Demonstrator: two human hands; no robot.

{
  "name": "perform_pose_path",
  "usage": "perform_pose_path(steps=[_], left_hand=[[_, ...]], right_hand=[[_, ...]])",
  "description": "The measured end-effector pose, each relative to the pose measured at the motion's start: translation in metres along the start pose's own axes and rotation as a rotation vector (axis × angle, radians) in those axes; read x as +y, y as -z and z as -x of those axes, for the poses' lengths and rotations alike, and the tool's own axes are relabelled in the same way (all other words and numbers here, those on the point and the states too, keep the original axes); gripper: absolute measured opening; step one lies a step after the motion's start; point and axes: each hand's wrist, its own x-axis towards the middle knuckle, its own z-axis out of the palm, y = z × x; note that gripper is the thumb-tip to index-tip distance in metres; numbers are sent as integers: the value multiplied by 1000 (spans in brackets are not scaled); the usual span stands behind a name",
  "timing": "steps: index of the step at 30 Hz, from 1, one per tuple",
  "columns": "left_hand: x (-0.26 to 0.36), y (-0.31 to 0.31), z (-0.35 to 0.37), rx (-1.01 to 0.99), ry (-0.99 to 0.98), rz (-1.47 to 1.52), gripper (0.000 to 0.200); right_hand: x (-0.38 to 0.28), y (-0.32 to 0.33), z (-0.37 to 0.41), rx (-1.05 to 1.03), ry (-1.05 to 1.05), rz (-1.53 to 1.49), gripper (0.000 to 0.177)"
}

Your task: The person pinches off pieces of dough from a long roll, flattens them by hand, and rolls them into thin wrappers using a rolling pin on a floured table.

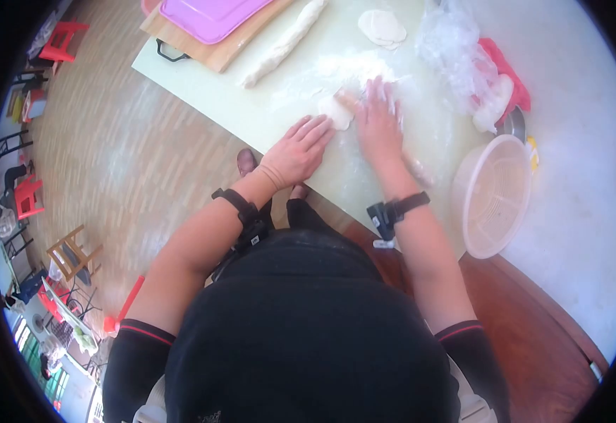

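Observation:
A small flat round of dough (334, 115) lies on the floured pale board (301, 99). My left hand (302, 149) has its fingers together at the near left edge of this round, closed on its rim; the thumb is hidden. A wooden rolling pin (347, 102) passes under my right hand (380, 127), its tip at the dough round. The right palm covers the pin, with floury fingers reaching forward over it. Beyond the hands is loose flour (354, 69). Farther off lie a long dough roll (287, 44) and some flat dough rounds (382, 28).
A wooden board (234, 49) with a pink tray (212, 14) stands at the back left. On the right are a plastic basin (495, 197), a clear plastic bag (456, 49), a red cloth (509, 77) and a metal bowl (512, 123). Red stools (29, 197) stand on the floor.

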Motion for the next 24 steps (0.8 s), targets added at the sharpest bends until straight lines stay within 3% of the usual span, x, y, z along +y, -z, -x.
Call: perform_pose_path(steps=[5, 7, 11, 16, 19, 23, 24], left_hand=[[-1, 0, 0, -1, 5, 13, 47], [0, 0, 0, -8, -2, 5, 47], [1, 1, 0, -7, -1, 11, 47], [0, 2, 0, 26, 9, 45, 45], [1, 2, 2, 85, 29, 94, 42], [0, 4, 0, 99, -4, 91, 36], [0, 5, -1, 118, -2, 102, 35]], right_hand=[[-22, 5, 24, -98, 34, -97, 54], [-6, -4, 6, -21, 47, 122, 55], [6, -1, -14, 50, -41, 0, 55], [-34, 11, 40, -60, 84, -125, 56], [-17, 1, 19, 34, 71, 99, 59], [-6, 2, 4, 71, 42, 38, 61], [-14, 3, 17, -6, 71, -4, 62]])
